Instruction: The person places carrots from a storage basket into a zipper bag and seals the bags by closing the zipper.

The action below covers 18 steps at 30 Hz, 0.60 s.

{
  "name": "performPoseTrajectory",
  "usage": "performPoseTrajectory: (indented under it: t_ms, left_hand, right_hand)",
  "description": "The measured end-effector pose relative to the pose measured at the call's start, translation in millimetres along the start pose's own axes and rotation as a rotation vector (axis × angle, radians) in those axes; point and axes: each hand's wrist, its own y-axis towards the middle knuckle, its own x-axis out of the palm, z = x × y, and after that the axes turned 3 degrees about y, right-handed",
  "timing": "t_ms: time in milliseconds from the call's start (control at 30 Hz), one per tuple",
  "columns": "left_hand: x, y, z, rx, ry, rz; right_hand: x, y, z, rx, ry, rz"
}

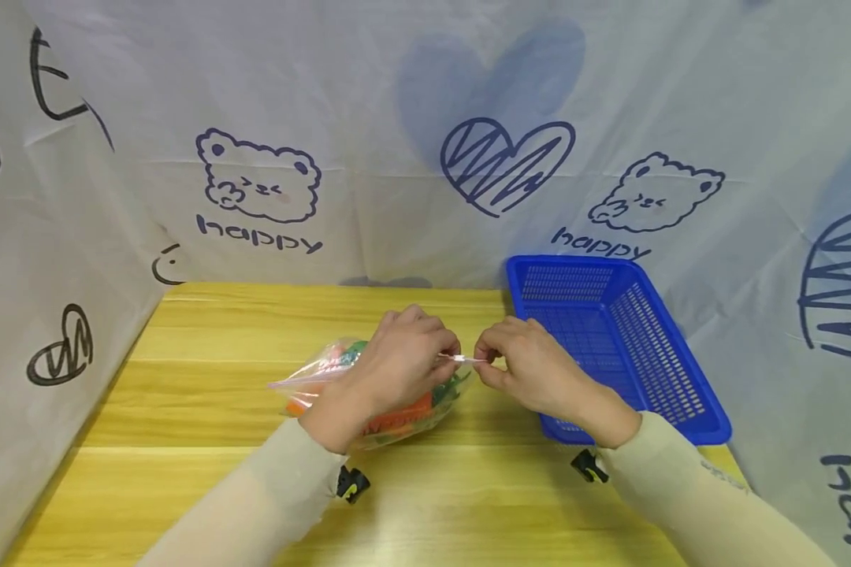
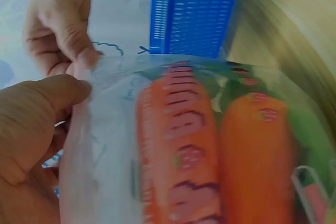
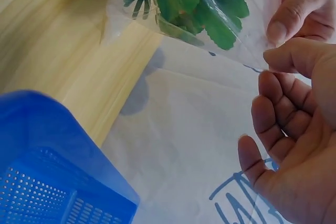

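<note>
A clear zip bag point(image 1: 291, 384) with a pinkish closing strip is held just above the table or on it; I cannot tell which. Orange printed, rounded items point(image 2: 178, 129) and green leaves point(image 3: 220, 19) fill it. My left hand point(image 1: 406, 354) pinches the bag's top edge between thumb and fingers. At the corner just to the right, my right hand point(image 1: 535, 364) pinches the end of that edge, its thumb against the index finger. A short whitish piece of the strip point(image 1: 461, 358) spans the small gap between both hands. The left hand and forearm hide part of the bag in the head view.
To the right stands a blue perforated basket point(image 1: 652, 354), close to the right forearm. Under everything is a yellow wood-grain table point(image 1: 220, 331). White cloth point(image 1: 369, 213) with bear and heart drawings hangs behind and on both sides. Black clips point(image 1: 352, 484) show by the wrists.
</note>
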Motion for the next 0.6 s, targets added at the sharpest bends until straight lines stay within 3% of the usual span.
performPoseTrajectory:
  t_ms: [167, 433, 600]
  left_hand:
    - [7.3, -5.6, -1.5, 0.057, -0.02, 0.093]
    - [9.7, -3.1, -4.0, -0.022, -0.128, 0.0]
    - [10.9, -1.6, -5.9, -0.04, -0.151, -0.022]
  right_hand:
    - [3.2, 0.0, -1.8, -0.026, -0.012, 0.031]
    - [6.1, -0.6, -0.8, -0.024, -0.011, 0.03]
    - [6.8, 0.1, -1.0, -0.061, -0.053, 0.043]
